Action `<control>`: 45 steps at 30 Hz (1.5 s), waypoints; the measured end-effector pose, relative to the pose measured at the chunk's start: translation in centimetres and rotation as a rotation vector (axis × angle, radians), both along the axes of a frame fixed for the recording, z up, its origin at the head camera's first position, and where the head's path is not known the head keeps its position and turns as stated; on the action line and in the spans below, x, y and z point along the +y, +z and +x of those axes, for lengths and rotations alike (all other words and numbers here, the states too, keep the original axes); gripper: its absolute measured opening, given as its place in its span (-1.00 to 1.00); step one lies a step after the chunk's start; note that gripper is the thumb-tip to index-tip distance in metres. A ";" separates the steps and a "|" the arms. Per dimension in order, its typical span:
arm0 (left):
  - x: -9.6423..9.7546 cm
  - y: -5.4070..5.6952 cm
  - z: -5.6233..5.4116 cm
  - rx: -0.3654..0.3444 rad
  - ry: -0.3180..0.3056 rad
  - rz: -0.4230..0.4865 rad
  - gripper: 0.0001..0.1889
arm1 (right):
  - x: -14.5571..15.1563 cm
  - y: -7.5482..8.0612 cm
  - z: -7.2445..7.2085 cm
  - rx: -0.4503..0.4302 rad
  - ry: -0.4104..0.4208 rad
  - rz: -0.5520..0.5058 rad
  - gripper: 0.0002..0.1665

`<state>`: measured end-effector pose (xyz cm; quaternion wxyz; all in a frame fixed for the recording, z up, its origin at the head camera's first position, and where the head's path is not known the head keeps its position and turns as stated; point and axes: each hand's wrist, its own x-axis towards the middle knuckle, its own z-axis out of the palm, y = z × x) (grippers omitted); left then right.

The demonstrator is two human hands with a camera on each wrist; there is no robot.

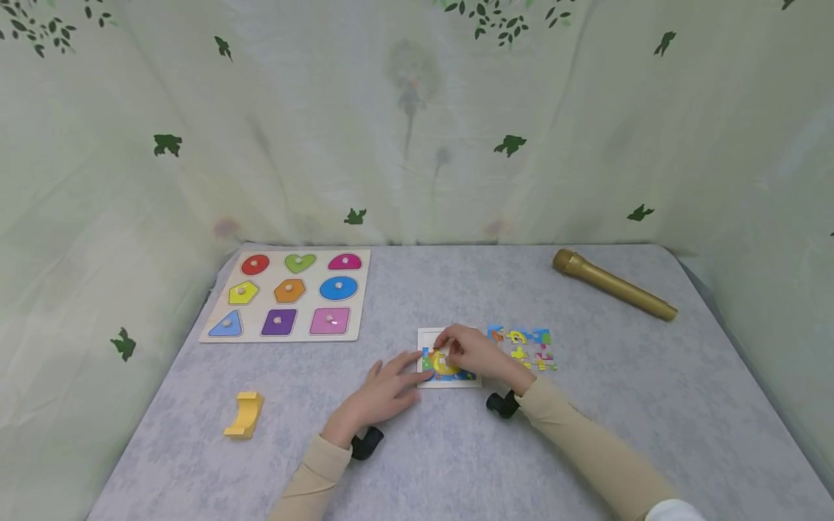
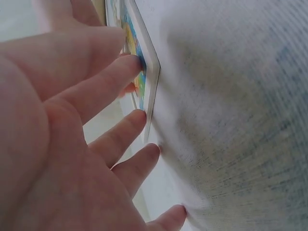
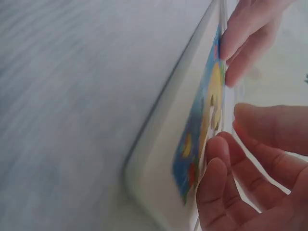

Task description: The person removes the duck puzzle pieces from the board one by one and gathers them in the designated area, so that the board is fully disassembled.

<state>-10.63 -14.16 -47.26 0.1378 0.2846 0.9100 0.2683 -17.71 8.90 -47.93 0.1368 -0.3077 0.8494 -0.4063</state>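
Note:
A small jigsaw puzzle in a white frame (image 1: 449,384) lies on the table, partly filled with a blue and yellow picture. My left hand (image 1: 387,391) is spread at its left side, fingers mostly straight; in the left wrist view, fingertips (image 2: 137,115) touch the frame's edge and picture. Over the puzzle, my right hand (image 1: 481,352) has curled fingers, and its thumb and index finger pinch what looks like a small puzzle piece, mostly hidden by them. Loose puzzle pieces (image 1: 520,354) lie just right of the frame, partly behind the right hand.
At the back left is a shape board (image 1: 278,295) with several colourful knobbed pieces. A yellow curved block (image 1: 245,415) stands at the front left. A gold microphone (image 1: 614,284) lies at the back right. Pale curtains (image 1: 417,145) enclose the table's (image 1: 417,289) back and sides.

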 end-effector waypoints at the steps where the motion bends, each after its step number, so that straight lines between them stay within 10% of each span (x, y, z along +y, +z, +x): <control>1: 0.0 0.0 0.0 -0.001 -0.001 0.002 -0.60 | -0.3 0.0 0.0 -0.009 0.000 -0.005 -0.73; 25: 0.5 0.6 -0.3 -0.025 0.033 0.008 -0.64 | -1.2 -0.3 -1.1 -0.004 -0.012 -0.026 -0.70; 45: 0.4 0.1 -0.1 -0.012 0.060 0.009 -0.64 | 8.3 0.5 -0.7 -0.107 -0.191 -0.043 -0.83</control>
